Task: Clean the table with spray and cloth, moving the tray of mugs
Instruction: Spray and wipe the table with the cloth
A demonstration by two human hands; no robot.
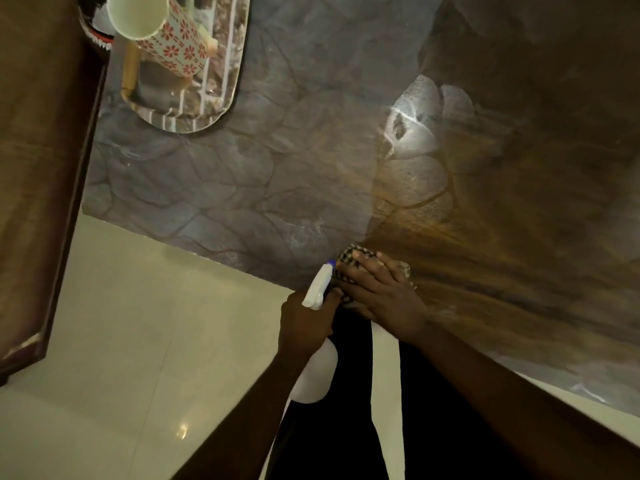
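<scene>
- Left hand [304,323] gripped bottle [317,368]; right hand [381,292] lay flat, pressing cloth [353,254].
- Risk: nozzle [330,264] sat just beside cloth; a squeeze might soak it, not table [277,168].

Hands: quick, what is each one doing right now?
Left hand: grips the spray bottle.
Right hand: open, pressing flat on the checked cloth at the table edge.

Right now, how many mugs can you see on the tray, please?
1: a red-flowered mug on the tray, upper left; the tray runs out of frame, so others may be hidden.
</scene>
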